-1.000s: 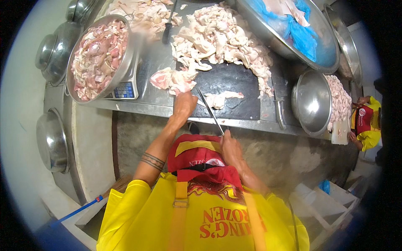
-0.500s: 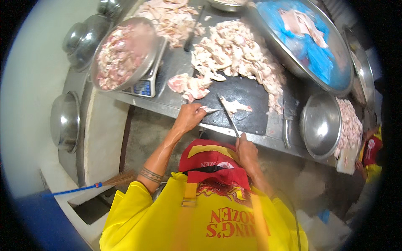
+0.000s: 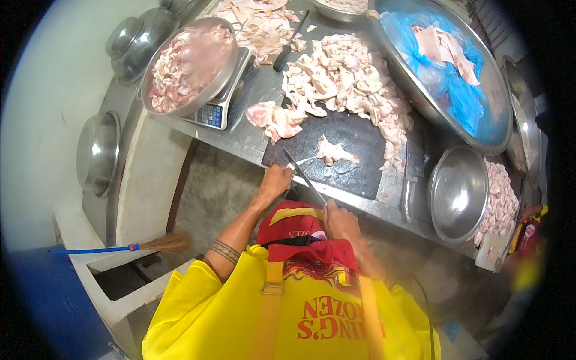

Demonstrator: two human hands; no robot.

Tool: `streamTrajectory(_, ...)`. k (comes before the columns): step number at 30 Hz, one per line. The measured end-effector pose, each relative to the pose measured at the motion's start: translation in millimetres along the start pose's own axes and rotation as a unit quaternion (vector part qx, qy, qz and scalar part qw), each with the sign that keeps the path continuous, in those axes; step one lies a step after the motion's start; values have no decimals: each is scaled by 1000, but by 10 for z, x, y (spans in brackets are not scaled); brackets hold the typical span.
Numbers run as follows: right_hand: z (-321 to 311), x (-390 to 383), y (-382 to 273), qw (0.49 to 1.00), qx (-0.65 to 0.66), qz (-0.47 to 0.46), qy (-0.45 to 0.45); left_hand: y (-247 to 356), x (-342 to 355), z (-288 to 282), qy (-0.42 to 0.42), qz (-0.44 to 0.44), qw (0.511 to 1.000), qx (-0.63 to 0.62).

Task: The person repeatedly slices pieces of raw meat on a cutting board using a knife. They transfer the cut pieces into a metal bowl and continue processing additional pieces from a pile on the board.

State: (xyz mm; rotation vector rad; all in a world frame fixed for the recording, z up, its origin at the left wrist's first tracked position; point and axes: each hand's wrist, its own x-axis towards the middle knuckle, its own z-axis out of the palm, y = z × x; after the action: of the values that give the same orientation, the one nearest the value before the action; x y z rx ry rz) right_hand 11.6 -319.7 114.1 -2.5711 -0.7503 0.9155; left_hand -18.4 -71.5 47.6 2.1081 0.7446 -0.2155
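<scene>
My right hand (image 3: 342, 222) is closed round the handle of a knife (image 3: 306, 179), its narrow blade slanting up and left over the front edge of the black cutting board (image 3: 354, 177). Close to the blade's tip, my left hand (image 3: 276, 185) is closed on a slim pale thing whose kind I cannot make out. A thin light line runs from there to a small scrap of fatty meat (image 3: 336, 153) on the board. Behind lies a heap of pale meat strips (image 3: 348, 75), with a larger pinkish piece (image 3: 276, 120) left of the board.
A basin of pink meat (image 3: 186, 72) stands on a scale (image 3: 213, 113). A black-handled knife (image 3: 282, 58) lies farther back. On the right are a metal-handled tool (image 3: 407, 201), an empty steel bowl (image 3: 459, 192), a big basin with blue plastic (image 3: 465, 108), and a co-worker's sleeve (image 3: 528, 273).
My left hand has drawn back toward me from the board. The knife has come nearer and left, away from the meat scrap. The view has shifted slightly.
</scene>
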Motion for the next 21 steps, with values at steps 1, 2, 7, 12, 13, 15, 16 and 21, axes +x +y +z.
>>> streamTrajectory(1,32,23,-5,1000,-10,-3,-4,11,-11,25,7,-15,1000,-17)
streamTrajectory(2,76,45,-11,1000,-20,-4,-7,18,-25,47,17,-6,1000,-18)
streamTrajectory(7,331,357,-98,997,-28,-55,35,11,-53,145,84,7,993,-86)
streamTrajectory(12,371,610,-148,998,-35,-53,30,-62,31,75,215,70,974,5)
streamTrajectory(13,357,614,-151,998,-32,-53,28,-64,58,52,240,77,967,32)
streamTrajectory(15,322,584,-150,999,-34,-32,19,-60,73,29,243,75,966,-38)
streamTrajectory(16,308,563,-155,999,-31,-33,22,-50,80,27,237,56,967,-75)
streamTrajectory(21,250,498,-238,999,-20,-29,19,-14,135,49,213,118,962,-123)
